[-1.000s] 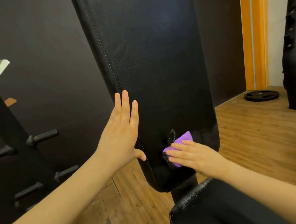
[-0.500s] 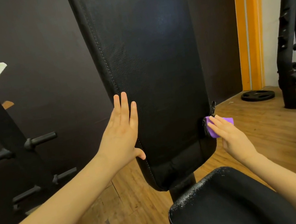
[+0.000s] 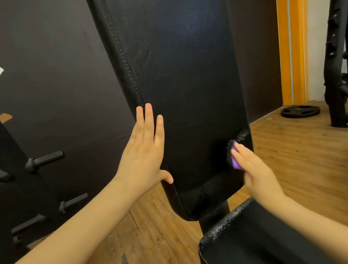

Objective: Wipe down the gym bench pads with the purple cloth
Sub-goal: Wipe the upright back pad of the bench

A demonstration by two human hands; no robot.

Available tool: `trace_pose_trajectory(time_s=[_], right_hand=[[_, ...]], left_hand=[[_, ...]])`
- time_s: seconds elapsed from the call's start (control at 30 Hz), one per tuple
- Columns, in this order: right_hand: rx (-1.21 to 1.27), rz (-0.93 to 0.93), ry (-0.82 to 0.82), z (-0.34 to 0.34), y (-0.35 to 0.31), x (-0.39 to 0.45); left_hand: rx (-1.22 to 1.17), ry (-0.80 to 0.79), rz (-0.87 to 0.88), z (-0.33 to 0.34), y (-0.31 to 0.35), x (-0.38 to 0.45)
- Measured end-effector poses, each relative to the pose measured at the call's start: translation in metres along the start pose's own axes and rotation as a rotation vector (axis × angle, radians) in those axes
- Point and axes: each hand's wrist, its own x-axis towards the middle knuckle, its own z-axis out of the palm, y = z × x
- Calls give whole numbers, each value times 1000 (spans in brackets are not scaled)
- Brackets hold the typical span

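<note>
Cloth under right hand

Gym, padded bench, weight plate, probably rack

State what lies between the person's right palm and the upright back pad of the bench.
In the head view, the purple cloth lies between the right hand and the back pad, pressed flat near the pad's lower right edge. Most of the cloth is hidden under the fingers.
</note>
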Motion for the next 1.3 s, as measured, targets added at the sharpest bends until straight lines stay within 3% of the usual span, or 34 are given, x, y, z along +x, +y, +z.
trace_pose_trajectory(time_s=[0.17,0.27,0.5,0.7,0.8,0.9,1.07,1.17,1.3], right_hand=[[-192,-477,-100,22,-75,22],[-285,-441,-214,39,-86,7],[-433,-660,-426,32,-53,-25],[-403,-924,-479,24,-42,-2],[-413,-977,-423,22,-7,12],[-488,-847,-330,9,44,16],[-540,-161,-379,-32,104,5],[-418,-50,-275,-34,97,0],[-133,59,40,-29,60,14]], left_hand=[[1,10,22,2,-2,-1],[7,8,38,5,-4,0],[27,70,52,8,-4,0],[47,31,22,9,0,2],[63,6,28,13,4,-3],[60,-9,43,23,11,-7],[89,148,52,27,10,-4],[125,134,30,30,10,-3],[124,108,14,30,10,-3]])
